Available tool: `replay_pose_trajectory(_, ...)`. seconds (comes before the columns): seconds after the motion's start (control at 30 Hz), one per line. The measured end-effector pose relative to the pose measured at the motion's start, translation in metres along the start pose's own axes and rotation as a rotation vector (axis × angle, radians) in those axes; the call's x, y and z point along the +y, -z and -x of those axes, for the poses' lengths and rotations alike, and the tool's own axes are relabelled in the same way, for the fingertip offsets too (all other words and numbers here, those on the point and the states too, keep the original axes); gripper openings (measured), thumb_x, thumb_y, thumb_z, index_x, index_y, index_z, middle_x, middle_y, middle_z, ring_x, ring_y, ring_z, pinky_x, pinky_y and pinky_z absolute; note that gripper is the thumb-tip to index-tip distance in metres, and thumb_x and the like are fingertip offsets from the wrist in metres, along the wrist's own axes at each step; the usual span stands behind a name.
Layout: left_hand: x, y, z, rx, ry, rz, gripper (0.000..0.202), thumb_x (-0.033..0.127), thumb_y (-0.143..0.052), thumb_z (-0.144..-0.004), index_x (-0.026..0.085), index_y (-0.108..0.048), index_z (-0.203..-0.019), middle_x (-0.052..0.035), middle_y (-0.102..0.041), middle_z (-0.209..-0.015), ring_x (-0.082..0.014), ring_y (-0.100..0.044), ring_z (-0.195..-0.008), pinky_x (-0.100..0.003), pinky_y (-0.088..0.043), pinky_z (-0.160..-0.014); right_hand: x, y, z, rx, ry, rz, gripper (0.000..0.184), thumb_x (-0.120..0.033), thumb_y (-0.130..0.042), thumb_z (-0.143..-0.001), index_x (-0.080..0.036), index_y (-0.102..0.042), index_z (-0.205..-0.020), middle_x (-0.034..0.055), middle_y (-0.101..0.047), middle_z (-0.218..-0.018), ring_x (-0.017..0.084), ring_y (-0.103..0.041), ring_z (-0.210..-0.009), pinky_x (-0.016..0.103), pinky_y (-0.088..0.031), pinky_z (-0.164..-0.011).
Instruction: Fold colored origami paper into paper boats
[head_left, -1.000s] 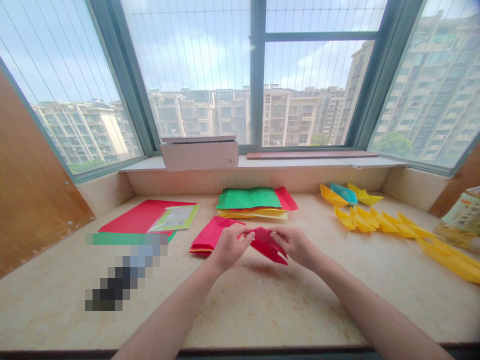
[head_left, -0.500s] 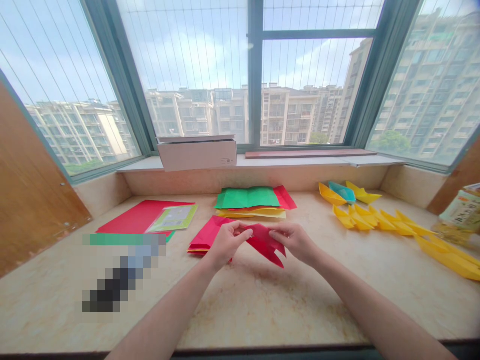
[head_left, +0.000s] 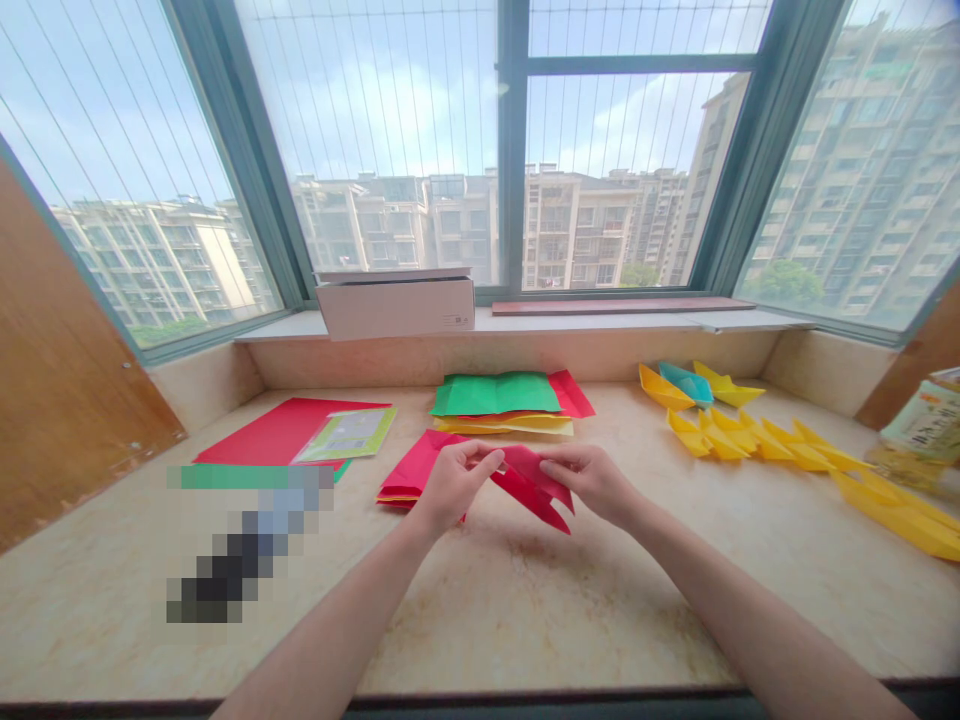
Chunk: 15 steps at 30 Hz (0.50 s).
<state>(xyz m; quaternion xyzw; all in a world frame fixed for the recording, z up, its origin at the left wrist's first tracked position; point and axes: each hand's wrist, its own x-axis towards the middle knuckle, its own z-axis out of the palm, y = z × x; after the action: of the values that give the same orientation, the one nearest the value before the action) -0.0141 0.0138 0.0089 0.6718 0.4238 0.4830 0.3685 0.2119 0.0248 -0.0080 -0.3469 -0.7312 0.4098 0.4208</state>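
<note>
Between my two hands a piece of red folded paper (head_left: 534, 484) is held just above the counter, its lower flaps hanging apart. My left hand (head_left: 459, 487) pinches its left side between thumb and fingers. On the other side, my right hand (head_left: 589, 482) grips the right edge the same way. Partly behind my left hand lies a stack of red folded sheets (head_left: 412, 470) with a yellow edge showing. Farther back rests a pile of creased paper, with a green sheet (head_left: 495, 394) on top and yellow and red below.
Yellow paper boats (head_left: 739, 435) line the right side, with a blue boat (head_left: 686, 384) behind. Flat red sheets (head_left: 255, 430) and a clear-windowed packet (head_left: 349, 436) lie left, near a pixelated dark object (head_left: 232, 560). A white box (head_left: 397, 307) stands on the sill; a jar (head_left: 922, 430) is far right.
The red paper's lower flaps have shifted slightly in my fingers. Both hands keep nearly the same place and grip.
</note>
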Motion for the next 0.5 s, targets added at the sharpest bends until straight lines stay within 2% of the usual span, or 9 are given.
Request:
replay_pose_trajectory(0.23, -0.0014, -0.0008, 0.0006, -0.041, -0.03, -0.035, 0.028, 0.037, -0.06, -0.088, 0.014, -0.075, -0.081, -0.008, -0.077, -0.081, -0.0217, -0.071, -0.08, -0.031, -0.055, -0.076, 0.0001, 0.0021, -0.0001, 0.032, 0.031, 0.082, 0.031, -0.039, -0.059, -0.09, -0.022, -0.076, -0.11, 0.0056, -0.077, -0.094, 0.023, -0.07, -0.084, 0.033, -0.056, -0.075)
replay_pose_trajectory(0.4, -0.0039, -0.0009, -0.0002, -0.026, 0.0, -0.095, 0.029, 0.034, -0.065, -0.084, 0.014, -0.072, -0.103, -0.0112, -0.076, -0.1, -0.0232, -0.071, -0.09, -0.033, -0.055, -0.08, 0.003, 0.0037, -0.0001, -0.028, 0.031, 0.067, 0.03, -0.039, -0.058, -0.091, -0.021, -0.076, -0.108, 0.0064, -0.077, -0.098, 0.022, -0.07, -0.084, 0.033, -0.056, -0.075)
replay_pose_trajectory(0.5, -0.0005, -0.0025, 0.0033, -0.164, 0.047, -0.082, 0.032, 0.036, -0.063, -0.086, 0.013, -0.071, -0.107, -0.0121, -0.075, -0.102, -0.0231, -0.071, -0.089, -0.032, -0.056, -0.076, 0.0035, 0.0033, 0.0014, -0.076, 0.052, 0.104, 0.027, -0.037, -0.059, -0.091, -0.022, -0.078, -0.102, 0.0055, -0.076, -0.092, 0.02, -0.069, -0.08, 0.031, -0.054, -0.072)
